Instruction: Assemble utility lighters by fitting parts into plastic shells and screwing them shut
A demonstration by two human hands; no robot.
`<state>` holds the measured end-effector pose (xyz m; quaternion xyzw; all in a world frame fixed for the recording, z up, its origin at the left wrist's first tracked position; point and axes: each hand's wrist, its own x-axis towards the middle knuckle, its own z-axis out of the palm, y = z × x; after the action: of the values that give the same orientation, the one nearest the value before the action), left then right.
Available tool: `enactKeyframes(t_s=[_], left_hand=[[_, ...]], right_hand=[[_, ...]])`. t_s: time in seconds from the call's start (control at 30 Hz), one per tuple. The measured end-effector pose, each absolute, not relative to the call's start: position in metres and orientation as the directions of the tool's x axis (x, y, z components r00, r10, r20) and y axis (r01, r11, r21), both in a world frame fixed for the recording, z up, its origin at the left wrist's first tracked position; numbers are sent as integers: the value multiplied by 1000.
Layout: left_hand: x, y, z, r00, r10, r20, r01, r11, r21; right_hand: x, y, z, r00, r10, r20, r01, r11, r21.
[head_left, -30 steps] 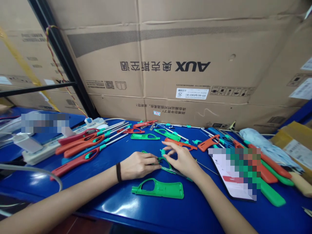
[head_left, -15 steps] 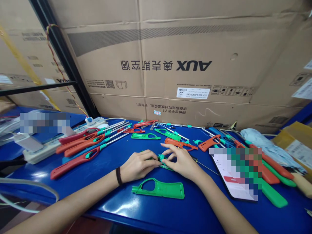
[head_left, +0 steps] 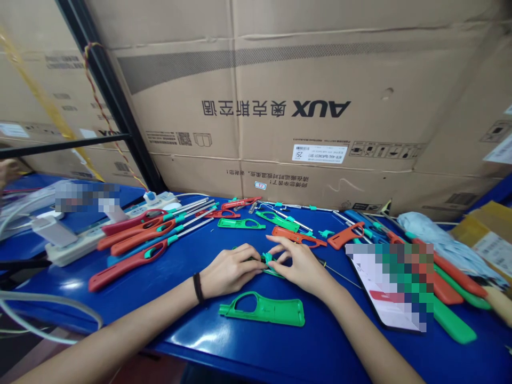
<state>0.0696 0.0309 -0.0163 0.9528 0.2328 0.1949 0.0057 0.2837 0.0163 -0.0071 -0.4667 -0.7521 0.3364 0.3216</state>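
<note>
My left hand (head_left: 233, 271), fingers curled, steadies a green lighter casing half (head_left: 276, 274) on the blue table; most of that casing is hidden behind my fingers. My right hand (head_left: 300, 268) pinches a small teal trigger (head_left: 267, 258) between thumb and index finger, right at the casing. Between my forearms lies another green casing half (head_left: 280, 311), hollow side up, with a loop at its left end. Just behind my right hand is a screwdriver (head_left: 340, 273), its dark handle partly covered.
Assembled long-neck lighters (head_left: 130, 265) lie at left beside a power strip (head_left: 64, 253). Loose green (head_left: 239, 223) and orange casing halves (head_left: 346, 236) lie behind my hands. At right are a phone (head_left: 384, 298) and more lighters (head_left: 454, 318). A large cardboard box (head_left: 272, 69) stands behind the table.
The whole view has shifted slightly, so things appear a little farther right. Both hands keep nearly the same pose at the casing and trigger. At the far left edge, another person's hand shows more clearly.
</note>
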Motion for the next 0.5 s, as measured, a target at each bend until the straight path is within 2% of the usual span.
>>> enactKeyframes(t_s=[0.33,0.5], left_hand=[[70,31,-17,797,474,374,464,-877,123],[70,31,-17,792,474,386,463,-877,126]], right_hand=[[282,15,-6,-371,915,161,513,346,-786],[283,14,-8,-425,881,207,506,421,-753]])
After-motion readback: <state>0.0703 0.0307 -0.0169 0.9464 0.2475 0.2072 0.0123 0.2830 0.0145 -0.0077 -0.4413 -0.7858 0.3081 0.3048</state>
